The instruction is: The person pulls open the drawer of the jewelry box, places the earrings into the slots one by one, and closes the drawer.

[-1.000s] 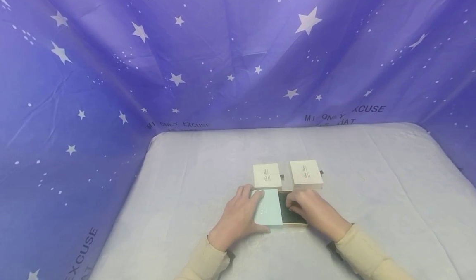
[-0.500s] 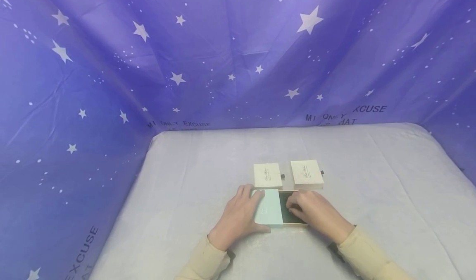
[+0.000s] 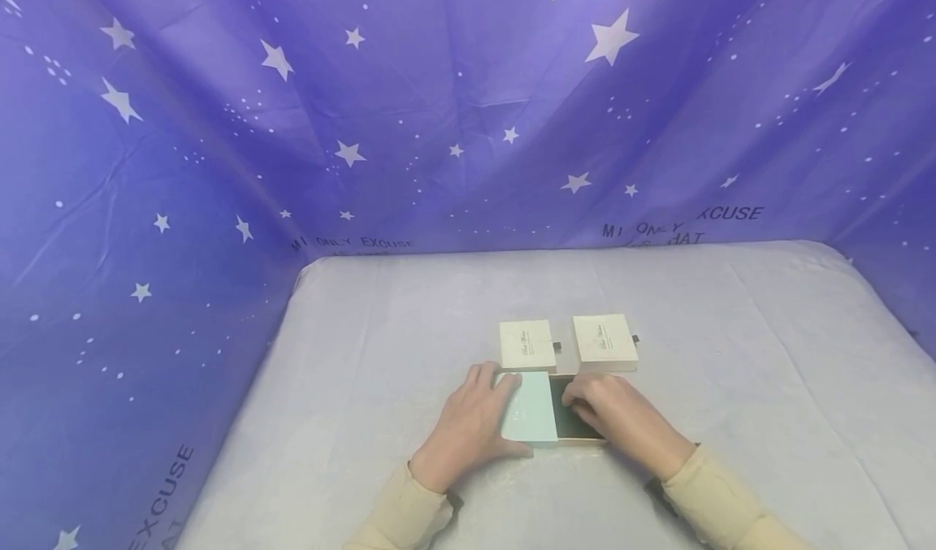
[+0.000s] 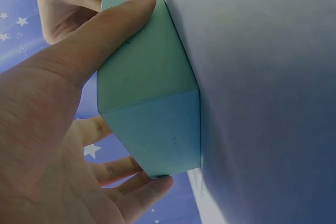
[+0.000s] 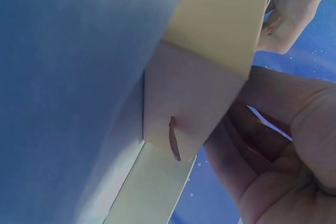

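A mint-green slide-out box [image 3: 532, 408] lies on the cloth-covered table, its drawer [image 3: 578, 442] drawn partway out to the right. The drawer is tan outside and dark inside, with a small ribbon pull [image 5: 174, 139] on its end wall. My left hand [image 3: 468, 424] grips the green sleeve, thumb along the near side and fingers round the far side, as the left wrist view confirms. Over the drawer, my right hand [image 3: 617, 412] dips bent fingers inside. Its fingertips are hidden, so whether they hold anything does not show.
Two cream boxes with dark ribbon tabs lie just behind the green one, a left box [image 3: 526, 345] and a right box [image 3: 604, 342]. The pale grey table cover [image 3: 395, 322] reaches back to a purple star-patterned curtain [image 3: 453, 111].
Both hands and the box stay almost in place. My right fingers shift only slightly within the drawer, and the head view drifts a little.
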Demonstrator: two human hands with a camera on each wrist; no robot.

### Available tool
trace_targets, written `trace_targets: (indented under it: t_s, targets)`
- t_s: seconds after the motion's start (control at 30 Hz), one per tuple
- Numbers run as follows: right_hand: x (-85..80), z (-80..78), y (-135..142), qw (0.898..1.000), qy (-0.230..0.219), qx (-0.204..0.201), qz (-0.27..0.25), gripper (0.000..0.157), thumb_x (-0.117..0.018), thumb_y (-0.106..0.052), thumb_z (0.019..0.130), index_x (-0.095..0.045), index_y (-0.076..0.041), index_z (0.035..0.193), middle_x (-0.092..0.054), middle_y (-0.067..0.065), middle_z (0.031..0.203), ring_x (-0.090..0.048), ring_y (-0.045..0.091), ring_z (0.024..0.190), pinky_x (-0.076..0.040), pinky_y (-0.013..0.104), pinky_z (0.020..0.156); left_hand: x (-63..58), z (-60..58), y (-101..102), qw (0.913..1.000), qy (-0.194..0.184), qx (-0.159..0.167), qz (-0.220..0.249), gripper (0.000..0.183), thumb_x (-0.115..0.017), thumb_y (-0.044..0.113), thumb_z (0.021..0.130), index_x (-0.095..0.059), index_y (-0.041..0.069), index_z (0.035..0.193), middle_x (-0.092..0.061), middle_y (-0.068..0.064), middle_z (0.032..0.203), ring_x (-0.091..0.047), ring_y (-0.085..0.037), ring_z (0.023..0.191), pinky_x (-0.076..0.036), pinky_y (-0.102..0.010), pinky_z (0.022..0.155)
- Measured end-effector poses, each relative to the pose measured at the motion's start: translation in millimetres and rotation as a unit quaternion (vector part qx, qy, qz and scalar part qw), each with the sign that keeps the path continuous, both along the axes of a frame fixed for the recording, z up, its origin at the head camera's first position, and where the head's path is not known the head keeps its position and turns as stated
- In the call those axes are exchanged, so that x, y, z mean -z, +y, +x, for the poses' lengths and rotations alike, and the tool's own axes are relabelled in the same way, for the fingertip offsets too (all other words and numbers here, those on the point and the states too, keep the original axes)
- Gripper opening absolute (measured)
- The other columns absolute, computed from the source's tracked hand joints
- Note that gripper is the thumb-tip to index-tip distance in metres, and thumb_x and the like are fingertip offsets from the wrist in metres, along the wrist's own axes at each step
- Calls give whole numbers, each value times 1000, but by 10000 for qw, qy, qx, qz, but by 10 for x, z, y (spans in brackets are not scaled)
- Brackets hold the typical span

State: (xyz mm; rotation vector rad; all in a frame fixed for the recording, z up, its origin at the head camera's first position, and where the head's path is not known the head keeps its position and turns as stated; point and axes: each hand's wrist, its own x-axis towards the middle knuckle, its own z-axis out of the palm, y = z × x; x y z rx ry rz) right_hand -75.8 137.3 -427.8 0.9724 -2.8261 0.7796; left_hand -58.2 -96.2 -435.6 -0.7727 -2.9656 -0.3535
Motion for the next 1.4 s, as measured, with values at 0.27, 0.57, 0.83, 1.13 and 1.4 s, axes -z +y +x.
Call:
trace_targets:
  t_s: [0.27, 0.57, 0.83, 1.13, 1.4]
  targets:
    - [-52, -12, 41, 9996, -203, 79, 167, 16, -79, 1, 75, -74, -11, 85, -72, -3, 83, -69, 15, 79, -60, 31, 73, 8, -1, 8, 10000, -60, -18, -61, 95, -85, 64, 60, -52, 15, 135, -50, -7, 126, -51, -21, 113, -57, -28, 80]
    - [-178, -57, 169, 9991, -73, 406, 130, 16, -78, 0, 77, -75, -9, 89, -74, 4, 91, -71, 24, 87, -60, 42, 81, 2, 5, 10, 10000, -42, -21, -50, 94, -85, 63, 60, -52, 15, 133, -49, -7, 125, -50, -22, 113, -57, -28, 78]
    - [-193, -113, 397, 9965, -66, 833, -36, 20, -75, -2, 82, -75, -7, 101, -73, 4, 94, -69, 20, 83, -61, 42, 77, 9, 6, 7, 10000, 36, 0, -21, 93, -86, 63, 59, -53, 16, 131, -49, -7, 123, -50, -22, 112, -57, -28, 76]
    - [-197, -172, 656, 9938, 179, 1094, 81, 22, -76, -2, 79, -72, -3, 101, -72, 13, 100, -67, 34, 95, -55, 56, 88, 12, 11, 7, 10000, -27, -6, -37, 94, -85, 64, 59, -52, 15, 133, -49, -7, 125, -50, -22, 114, -57, -29, 79]
    - [-151, -232, 840, 9921, 336, 1181, 240, 29, -76, -6, 81, -69, 3, 107, -68, 22, 109, -61, 43, 105, -48, 62, 95, 21, 5, 7, 10000, 20, 10, -24, 94, -85, 65, 60, -52, 15, 133, -49, -7, 124, -50, -22, 113, -57, -28, 75]
